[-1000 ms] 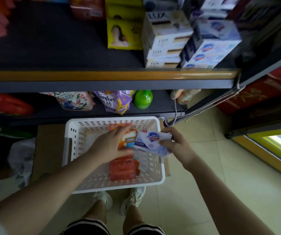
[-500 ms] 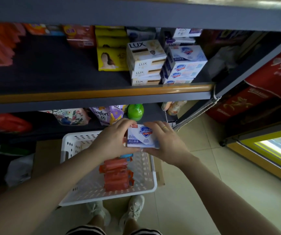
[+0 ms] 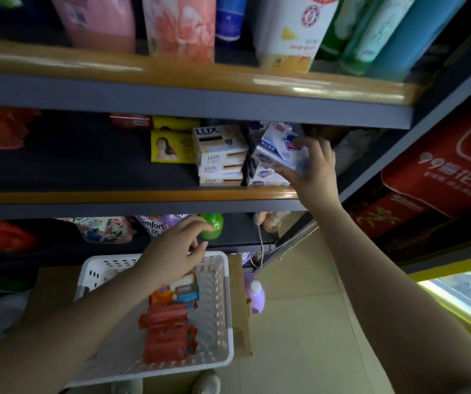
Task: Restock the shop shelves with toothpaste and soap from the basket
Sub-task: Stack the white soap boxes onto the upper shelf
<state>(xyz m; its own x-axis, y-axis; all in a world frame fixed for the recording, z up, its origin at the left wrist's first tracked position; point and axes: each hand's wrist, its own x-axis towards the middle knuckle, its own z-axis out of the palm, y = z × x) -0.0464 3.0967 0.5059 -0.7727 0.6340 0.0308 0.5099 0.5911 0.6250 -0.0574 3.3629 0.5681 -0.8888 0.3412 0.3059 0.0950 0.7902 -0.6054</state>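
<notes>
My right hand (image 3: 312,169) grips a white and blue soap box (image 3: 278,146), tilted, on top of the stack of matching soap boxes (image 3: 265,176) at the right end of the middle shelf (image 3: 132,196). A stack of LUX soap boxes (image 3: 220,156) stands just left of it. My left hand (image 3: 176,251) hovers with loose fingers, holding nothing, above the white perforated basket (image 3: 223,322) on the floor. Red-orange packs (image 3: 166,334) and one orange and blue pack (image 3: 180,290) lie in the basket.
Yellow packets (image 3: 169,145) lie left of the LUX stack. Tall bottles and refill bags (image 3: 285,29) fill the top shelf. A green bottle (image 3: 213,224) and a Comfort pouch (image 3: 152,224) sit on the low shelf. A purple bottle (image 3: 254,295) stands right of the basket; red cartons (image 3: 441,172) at right.
My right hand has carried the soap box up from over the basket onto the middle shelf's stack. My left hand has let go of it and stays low. The view has tilted upward.
</notes>
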